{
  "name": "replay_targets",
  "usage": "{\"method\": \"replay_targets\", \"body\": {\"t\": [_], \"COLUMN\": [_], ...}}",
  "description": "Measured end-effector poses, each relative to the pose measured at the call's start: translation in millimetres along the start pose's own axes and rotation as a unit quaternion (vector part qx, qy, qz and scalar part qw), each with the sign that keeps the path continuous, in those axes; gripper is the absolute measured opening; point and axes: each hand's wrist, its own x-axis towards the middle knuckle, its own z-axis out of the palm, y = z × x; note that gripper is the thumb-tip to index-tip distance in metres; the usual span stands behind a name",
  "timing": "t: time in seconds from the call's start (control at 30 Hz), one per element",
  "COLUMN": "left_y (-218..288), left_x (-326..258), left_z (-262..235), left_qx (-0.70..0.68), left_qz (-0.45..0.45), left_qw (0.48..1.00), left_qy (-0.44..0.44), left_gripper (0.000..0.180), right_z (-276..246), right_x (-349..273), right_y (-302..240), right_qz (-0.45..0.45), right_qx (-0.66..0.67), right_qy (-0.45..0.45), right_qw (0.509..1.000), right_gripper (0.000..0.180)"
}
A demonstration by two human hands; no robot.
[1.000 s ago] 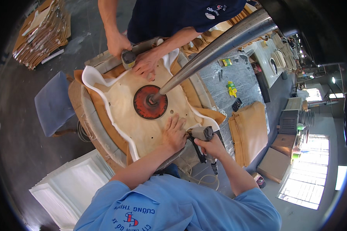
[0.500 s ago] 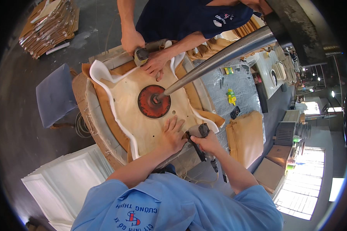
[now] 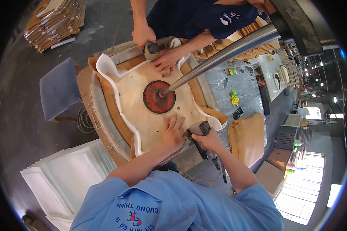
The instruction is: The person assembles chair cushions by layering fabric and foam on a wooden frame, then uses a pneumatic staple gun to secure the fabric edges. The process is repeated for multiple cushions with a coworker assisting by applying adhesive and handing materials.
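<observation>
Palm down, the left hand (image 3: 173, 133) is lying on a pale, scallop-edged wooden panel (image 3: 133, 86), its fingers a little apart and pointing away from the body, its thumb reaching toward the right hand (image 3: 209, 139). That right hand is curling around a grey-and-black handheld air tool (image 3: 198, 129), whose nose is sitting beside the left thumb at the panel's near edge. Both forearms are slanting inward from the lower corners, elbows bent. Beyond the left fingertips, a worn red metal disc (image 3: 151, 96) is bearing on the panel, and a long shiny steel rod (image 3: 219, 56) is rising from it toward the upper right. Around the panel, white padding (image 3: 117, 99) is curling up over orange-brown sheeting (image 3: 215, 114). Farther from the hands, across the disc, a co-worker's hand (image 3: 168, 61) is resting on the panel. Right of the right hand, folded tan sheets (image 3: 246, 140) are lying stacked.
</observation>
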Motion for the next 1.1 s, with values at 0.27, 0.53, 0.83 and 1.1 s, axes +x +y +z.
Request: {"method": "replay_targets", "body": {"t": [0.27,0.53,0.83,1.1], "left_y": [3,-7,-8,-4], "left_x": [2,-15,-8,-5], "left_z": [-5,-15,-7,0], "left_qx": [0.003,-0.006,-0.037,-0.036], "left_qz": [-0.046,-0.034,-0.025,-0.047], "left_qw": [0.997,0.999,0.999,0.998], "left_qy": [-0.057,-0.041,-0.016,-0.001], "left_gripper": [0.025,0.024,0.024,0.021], "right_z": [5,11,6,14], "right_x": [-9,-2,-13,-8], "right_y": [11,-1,14,1], "right_qz": [-0.055,-0.022,-0.009,-0.022], "right_qx": [-0.016,-0.004,0.006,-0.006], "right_qy": [-0.037,-0.027,-0.032,-0.024], "right_qw": [0.998,0.999,0.999,0.999], "right_gripper": [0.040,0.039,0.038,0.037]}}
